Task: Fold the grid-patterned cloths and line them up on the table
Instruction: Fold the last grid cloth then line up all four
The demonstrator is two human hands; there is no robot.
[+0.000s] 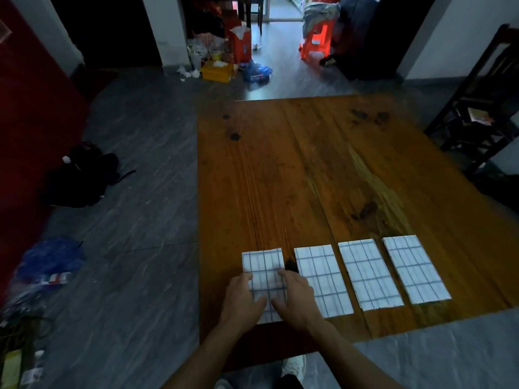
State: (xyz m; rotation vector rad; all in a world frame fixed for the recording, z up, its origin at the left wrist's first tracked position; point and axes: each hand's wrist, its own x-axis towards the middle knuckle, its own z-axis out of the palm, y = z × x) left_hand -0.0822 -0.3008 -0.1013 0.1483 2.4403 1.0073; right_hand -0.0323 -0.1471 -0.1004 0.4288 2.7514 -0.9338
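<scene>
Several folded white cloths with a dark grid pattern lie side by side near the front edge of the wooden table (295, 169). The leftmost cloth (264, 263) is under both my hands. My left hand (243, 297) rests on its left half and my right hand (297, 297) on its right half, fingers laid flat on the fabric. To the right lie the second cloth (323, 279), the third cloth (369, 272) and the fourth cloth (415, 266), each a neat rectangle with small gaps between them.
A dark wooden chair (483, 108) stands at the table's right. A black bag (84, 175) and a blue plastic bag (50, 259) lie on the grey floor to the left. Clutter and an orange stool (317, 40) sit far behind.
</scene>
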